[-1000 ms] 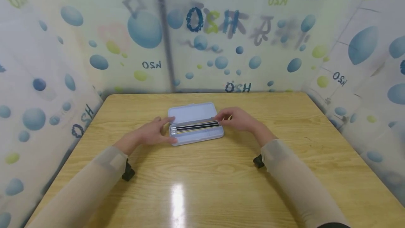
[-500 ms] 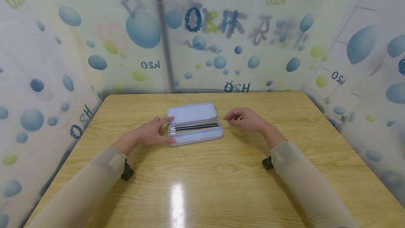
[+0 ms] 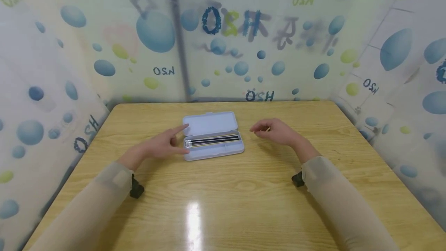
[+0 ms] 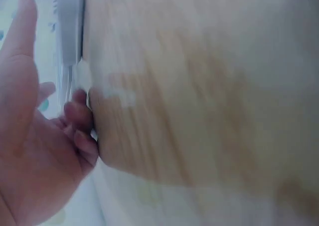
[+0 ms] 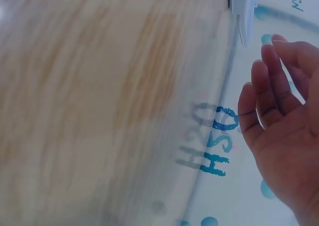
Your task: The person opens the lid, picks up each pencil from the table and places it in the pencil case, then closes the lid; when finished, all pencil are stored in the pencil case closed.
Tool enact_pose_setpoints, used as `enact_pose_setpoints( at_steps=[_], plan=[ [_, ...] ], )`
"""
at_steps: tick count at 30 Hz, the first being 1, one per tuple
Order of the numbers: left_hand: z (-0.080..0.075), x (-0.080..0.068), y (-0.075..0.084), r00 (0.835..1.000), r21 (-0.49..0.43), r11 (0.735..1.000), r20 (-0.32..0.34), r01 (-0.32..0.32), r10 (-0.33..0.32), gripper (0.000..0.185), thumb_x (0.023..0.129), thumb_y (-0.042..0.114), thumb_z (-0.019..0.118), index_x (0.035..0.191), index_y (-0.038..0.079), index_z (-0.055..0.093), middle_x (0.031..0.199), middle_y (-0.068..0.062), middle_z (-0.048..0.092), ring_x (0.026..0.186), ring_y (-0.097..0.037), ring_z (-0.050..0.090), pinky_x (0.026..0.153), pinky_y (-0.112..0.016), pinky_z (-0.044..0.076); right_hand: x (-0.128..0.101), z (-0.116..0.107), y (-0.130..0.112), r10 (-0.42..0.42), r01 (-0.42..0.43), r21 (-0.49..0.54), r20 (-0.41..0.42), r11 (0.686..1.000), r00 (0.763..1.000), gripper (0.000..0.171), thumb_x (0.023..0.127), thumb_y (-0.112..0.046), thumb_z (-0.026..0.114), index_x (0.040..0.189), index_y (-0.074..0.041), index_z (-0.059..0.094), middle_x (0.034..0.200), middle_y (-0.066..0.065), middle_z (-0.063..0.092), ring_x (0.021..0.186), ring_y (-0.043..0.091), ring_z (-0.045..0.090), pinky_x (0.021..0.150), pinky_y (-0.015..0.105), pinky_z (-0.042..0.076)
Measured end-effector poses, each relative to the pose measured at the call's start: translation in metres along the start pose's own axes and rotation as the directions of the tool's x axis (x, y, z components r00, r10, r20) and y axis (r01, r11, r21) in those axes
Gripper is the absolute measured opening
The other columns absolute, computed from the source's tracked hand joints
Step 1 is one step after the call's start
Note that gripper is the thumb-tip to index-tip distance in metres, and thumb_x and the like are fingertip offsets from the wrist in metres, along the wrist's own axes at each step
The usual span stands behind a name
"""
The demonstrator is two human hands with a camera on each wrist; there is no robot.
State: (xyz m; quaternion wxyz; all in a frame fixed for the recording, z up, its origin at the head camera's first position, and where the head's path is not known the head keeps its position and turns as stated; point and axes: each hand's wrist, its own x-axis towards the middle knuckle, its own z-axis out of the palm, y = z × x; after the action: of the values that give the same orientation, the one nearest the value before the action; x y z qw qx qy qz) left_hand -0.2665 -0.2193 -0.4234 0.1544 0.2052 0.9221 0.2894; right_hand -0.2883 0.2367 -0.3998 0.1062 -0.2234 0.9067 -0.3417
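Pencils [image 3: 213,141] lie side by side in the far half of an open pale blue pencil case [image 3: 216,151], whose lid [image 3: 210,123] is folded back flat on the wooden table [image 3: 223,200], toward the far edge. The case sits near the middle of the table's far half. The left hand [image 3: 163,145] rests just beside the case's left end, fingers loosely spread, index finger pointing toward the lid corner and thumb close to the case's near-left corner; it grips nothing. In the left wrist view the same hand [image 4: 35,151] shows relaxed fingers next to the blurred case edge [image 4: 67,31]. The right hand [image 3: 275,131] hovers to the right of the case, apart from it, fingers gently curved and holding nothing; the right wrist view shows its palm [image 5: 284,126] open. Beige sleeves cover both forearms, each with a small black camera mount [image 3: 136,189] at the wrist. Bubble-printed curtain panels [image 3: 244,34] with lettering close in the table on three sides. Nothing lies between either hand and the case.
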Motion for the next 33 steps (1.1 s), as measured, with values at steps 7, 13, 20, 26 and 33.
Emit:
enact_pose_setpoints(
  at_steps=[7,13,20,26,33],
  plan=[
    [-0.01,0.001,-0.003,0.973,-0.084,0.996,-0.231,-0.013,-0.007,0.065,0.11,0.046,0.066,0.162,0.011,0.05,0.117,-0.016,0.069,0.097,-0.026,0.066,0.082,-0.038,0.054,0.021,0.001,-0.003,0.0,0.0,0.0,-0.023,1.0,1.0,0.028,0.111,-0.023,0.066,0.135,-0.016,0.078,0.13,0.005,0.077,0.114,0.025,0.065,0.1,0.045,0.051],
    [-0.014,0.014,-0.001,0.969,-0.13,0.991,-0.236,0.041,-0.071,0.066,0.113,0.044,0.06,0.167,0.01,0.042,0.145,-0.023,0.063,0.124,-0.039,0.067,0.099,-0.051,0.057,0.046,0.006,-0.005,0.052,-0.05,0.054,-0.024,0.997,0.998,0.035,0.112,-0.032,0.064,0.143,-0.018,0.073,0.131,0.007,0.073,0.114,0.025,0.068,0.097,0.043,0.055],
    [-0.016,0.03,0.003,0.971,-0.212,0.973,-0.198,0.09,-0.133,0.069,0.114,0.041,0.058,0.17,0.007,0.035,0.154,-0.026,0.058,0.13,-0.041,0.066,0.1,-0.049,0.06,0.067,0.014,-0.007,0.108,-0.106,0.158,-0.005,0.982,0.994,0.046,0.112,-0.03,0.062,0.155,-0.013,0.061,0.14,0.013,0.066,0.117,0.03,0.071,0.099,0.045,0.06],
    [-0.016,0.04,0.004,0.971,-0.257,0.961,-0.187,0.098,-0.149,0.068,0.114,0.036,0.059,0.169,0.004,0.036,0.153,-0.028,0.057,0.122,-0.038,0.068,0.087,-0.036,0.062,0.079,0.021,-0.011,0.109,-0.111,0.226,0.02,0.968,0.994,0.054,0.113,-0.023,0.061,0.164,-0.01,0.05,0.15,0.02,0.062,0.122,0.034,0.071,0.103,0.048,0.06],
    [-0.015,0.045,0.005,0.964,-0.281,0.952,-0.194,0.124,-0.183,0.057,0.115,0.028,0.058,0.165,0.006,0.044,0.148,-0.026,0.057,0.12,-0.036,0.066,0.082,-0.032,0.06,0.089,0.028,-0.012,0.13,-0.137,0.235,0.046,0.962,0.99,0.055,0.114,-0.021,0.06,0.166,-0.011,0.048,0.151,0.021,0.062,0.118,0.032,0.073,0.1,0.045,0.061]
  ],
)
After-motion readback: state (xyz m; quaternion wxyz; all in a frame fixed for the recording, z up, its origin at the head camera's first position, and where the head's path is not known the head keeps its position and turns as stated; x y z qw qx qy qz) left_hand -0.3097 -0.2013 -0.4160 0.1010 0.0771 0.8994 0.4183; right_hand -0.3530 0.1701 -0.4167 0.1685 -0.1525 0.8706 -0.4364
